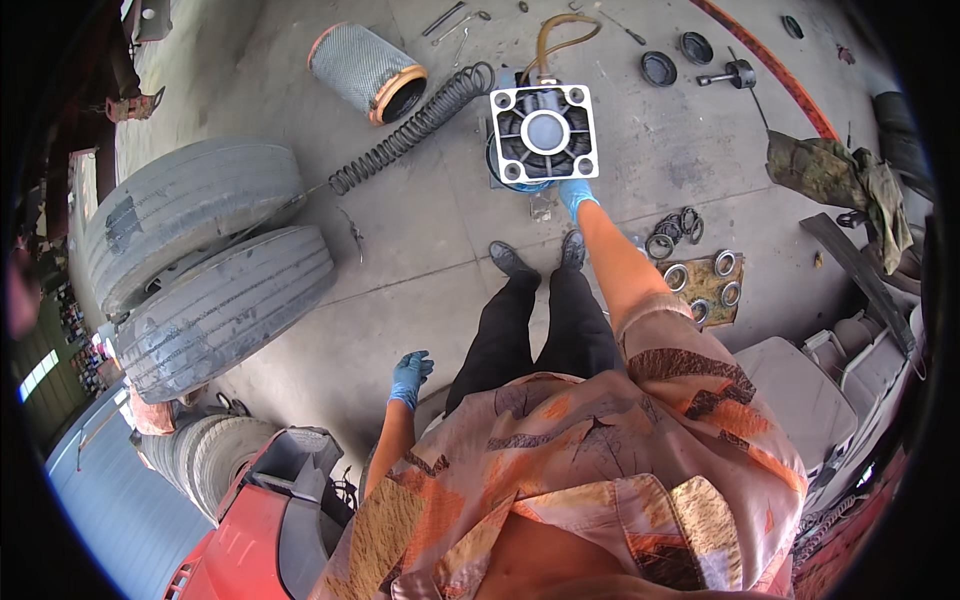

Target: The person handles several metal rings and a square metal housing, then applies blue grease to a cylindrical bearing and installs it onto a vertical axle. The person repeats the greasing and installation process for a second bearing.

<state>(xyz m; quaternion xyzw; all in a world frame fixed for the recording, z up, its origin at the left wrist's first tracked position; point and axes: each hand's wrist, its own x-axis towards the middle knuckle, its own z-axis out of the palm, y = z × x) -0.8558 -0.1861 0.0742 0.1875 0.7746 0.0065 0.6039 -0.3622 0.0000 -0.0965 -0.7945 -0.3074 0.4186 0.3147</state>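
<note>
My right hand (pixel 577 195), in a blue glove, reaches forward to the lower right edge of a square metal housing (pixel 508 165). Its fingers pass out of sight there, so their grip cannot be made out. The housing has a pale frame with holes at the corners, spokes and a round centre. Behind its far edge a yellowish-brown hose (pixel 545 42) loops up. Part of a blue round thing (pixel 527 187) shows under the near edge. My left hand (pixel 409 378), also blue-gloved, hangs low beside my left leg, fingers loosely bent and holding nothing.
To the left stand two big tires (pixel 215 310); a coil hose (pixel 410 130) and a cylindrical filter (pixel 360 70) lie ahead. Metal rings (pixel 725 262) rest on cardboard at right, near a grey seat (pixel 795 390). A red machine (pixel 245 540) is at lower left.
</note>
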